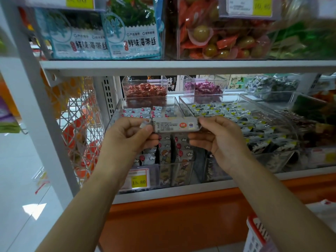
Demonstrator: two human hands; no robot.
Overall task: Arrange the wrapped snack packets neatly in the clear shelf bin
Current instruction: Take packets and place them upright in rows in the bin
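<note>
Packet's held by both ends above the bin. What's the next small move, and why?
Probably lower the packet into the clear bin beside the upright packets at its front. The left hand and right hand pinch its ends, holding it level just above that row, so it seems ready to set down.

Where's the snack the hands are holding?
In the head view, the long silvery wrapped snack packet sits mid-frame, its ends pinched by the left hand and right hand, over the clear plastic shelf bin.
</note>
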